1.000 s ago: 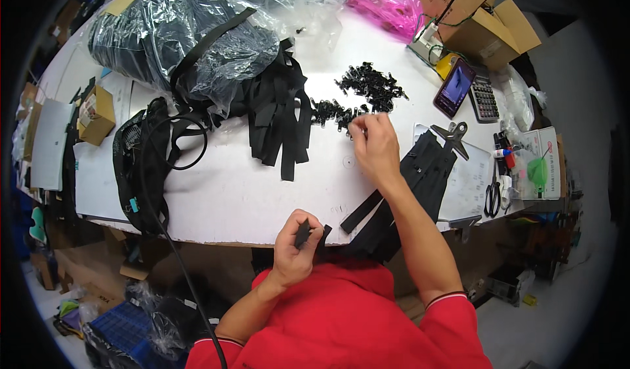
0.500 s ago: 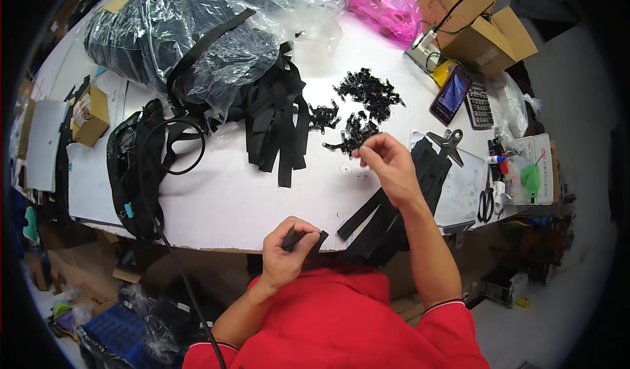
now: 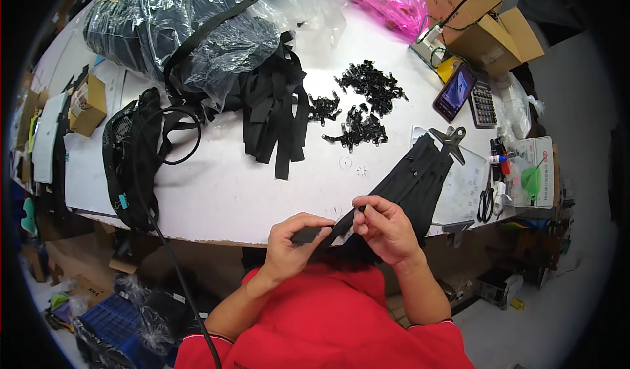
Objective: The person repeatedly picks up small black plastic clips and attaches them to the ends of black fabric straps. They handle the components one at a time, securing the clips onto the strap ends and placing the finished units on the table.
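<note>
My left hand (image 3: 287,246) pinches a black zipper strip (image 3: 306,236) between thumb and fingers at the table's near edge. Close on its right, my right hand (image 3: 388,235) is closed at the fingertips around a small black piece, mostly hidden, that looks like a zipper slider. Beyond the hands lie heaps of small black zipper sliders (image 3: 373,88). A bundle of black strips (image 3: 408,184) runs beside my right hand, its far end held by a large metal clip (image 3: 449,143). More black strips (image 3: 274,110) hang together left of the heaps.
A big plastic-wrapped black bundle (image 3: 177,34) fills the back left. A black cable (image 3: 172,254) loops down at left. At right sit a phone (image 3: 454,93), a calculator (image 3: 483,106), scissors (image 3: 485,203) and cardboard boxes (image 3: 489,38). A pink bag (image 3: 392,5) lies behind.
My right hand has come back from the slider heap toward my body, with a small dark piece at its fingertips. It is now beside my left hand, which still holds its strip.
</note>
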The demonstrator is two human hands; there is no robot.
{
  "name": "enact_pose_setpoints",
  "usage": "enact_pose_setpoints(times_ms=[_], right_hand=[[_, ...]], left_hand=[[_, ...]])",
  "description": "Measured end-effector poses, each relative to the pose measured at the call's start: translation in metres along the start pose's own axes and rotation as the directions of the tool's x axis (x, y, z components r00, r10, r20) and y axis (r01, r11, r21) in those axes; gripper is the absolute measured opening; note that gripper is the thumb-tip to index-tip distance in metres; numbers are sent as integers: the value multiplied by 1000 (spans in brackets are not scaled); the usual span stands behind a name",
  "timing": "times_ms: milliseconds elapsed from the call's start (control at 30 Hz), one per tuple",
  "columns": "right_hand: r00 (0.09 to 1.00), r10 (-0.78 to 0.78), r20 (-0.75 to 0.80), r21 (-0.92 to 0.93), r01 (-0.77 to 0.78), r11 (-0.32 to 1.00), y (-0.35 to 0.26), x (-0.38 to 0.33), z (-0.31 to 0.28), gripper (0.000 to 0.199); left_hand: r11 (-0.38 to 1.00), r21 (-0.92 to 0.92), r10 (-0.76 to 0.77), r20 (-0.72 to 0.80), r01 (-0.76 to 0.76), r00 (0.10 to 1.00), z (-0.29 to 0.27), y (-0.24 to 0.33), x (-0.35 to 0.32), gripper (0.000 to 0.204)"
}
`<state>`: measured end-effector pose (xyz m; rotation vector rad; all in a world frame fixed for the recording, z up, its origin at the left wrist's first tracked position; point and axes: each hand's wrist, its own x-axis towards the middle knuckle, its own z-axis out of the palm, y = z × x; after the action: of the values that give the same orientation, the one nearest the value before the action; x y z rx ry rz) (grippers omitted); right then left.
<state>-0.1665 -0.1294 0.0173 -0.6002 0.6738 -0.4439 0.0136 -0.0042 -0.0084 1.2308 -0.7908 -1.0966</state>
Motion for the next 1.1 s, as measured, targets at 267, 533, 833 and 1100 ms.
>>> enact_pose_setpoints(times_ms=[267, 533, 833, 1100], right_hand=[[984, -179, 27, -402, 174, 899, 3, -15, 6, 18], [987, -130, 94, -360, 155, 920, 7, -19, -2, 15], [993, -104, 56, -285, 115, 952, 15, -19, -7, 15], [993, -118, 29, -213, 121, 970, 20, -18, -9, 15]], left_hand=[[990, -120, -76, 12, 76, 997, 12, 3, -3, 15], [998, -49, -25, 38, 27, 999, 14, 7, -1, 17], [997, -17, -72, 33, 73, 997, 10, 0, -6, 16], [991, -128, -42, -16, 39, 999, 14, 3, -6, 15]])
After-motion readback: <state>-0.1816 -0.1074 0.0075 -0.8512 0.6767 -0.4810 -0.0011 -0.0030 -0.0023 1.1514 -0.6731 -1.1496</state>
